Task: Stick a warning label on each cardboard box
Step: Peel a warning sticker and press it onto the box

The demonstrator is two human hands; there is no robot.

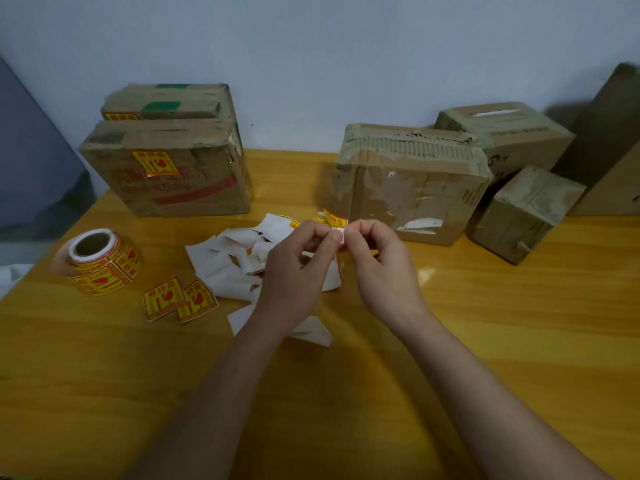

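Both hands are meeting over the middle of the yellow table [519,323], pinching one warning label [335,221] between them. The left hand [294,271] is holding it with thumb and forefinger curled in; the right hand [379,268] is pinching the same small piece from the other side, fingers bent tightly. The label is standing up above the fingertips, yellow with red print, its characters too small to read.

Under the hands a heap of white backing scraps [239,268] is lying on the table. Left of it, two loose labels [180,299] are lying face up, touching each other, each showing a red broken-glass symbol and unreadable red characters. Further left the label roll [104,263] is sitting on its side.

At the back left two boxes are standing one behind the other. The front box [166,168] is wearing a stuck label [156,163] above red printing in which only a "5" is legible. The rear box [173,102] is showing a label at its lower left edge and green marks.

On the right, the big box [408,185] is standing just beyond the hands, with torn white paper remnants on its face. Behind and beside it two smaller boxes [519,213] are sitting, and a tall carton [609,140] is leaning at the far right.
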